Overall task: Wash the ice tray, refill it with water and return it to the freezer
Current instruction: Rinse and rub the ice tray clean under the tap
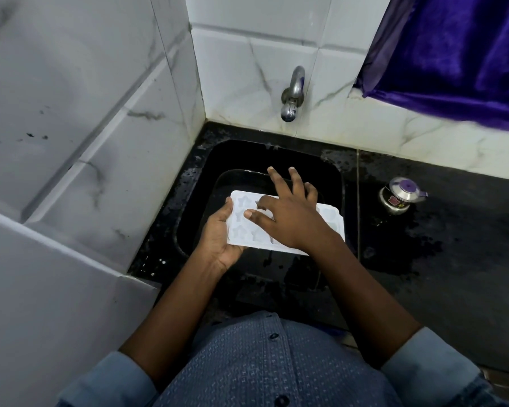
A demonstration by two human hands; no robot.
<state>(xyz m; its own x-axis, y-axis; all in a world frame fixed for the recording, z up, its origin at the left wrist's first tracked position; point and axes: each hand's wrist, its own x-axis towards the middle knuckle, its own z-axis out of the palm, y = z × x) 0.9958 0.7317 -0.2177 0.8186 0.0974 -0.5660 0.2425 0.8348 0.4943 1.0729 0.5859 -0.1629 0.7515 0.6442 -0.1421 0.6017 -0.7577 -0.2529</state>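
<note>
The left hand (pixel 218 239) has its grip closed round the left end of the ice tray (pixel 241 227), holding it over the black sink (pixel 206 171). The right hand (pixel 291 218) lies on the moulds, grip released, fingers spread straight (rubbing, I judge). Washing is the step in hand. The tap (pixel 291 95) shows no stream, so rinsing next calls for opening it.
</note>
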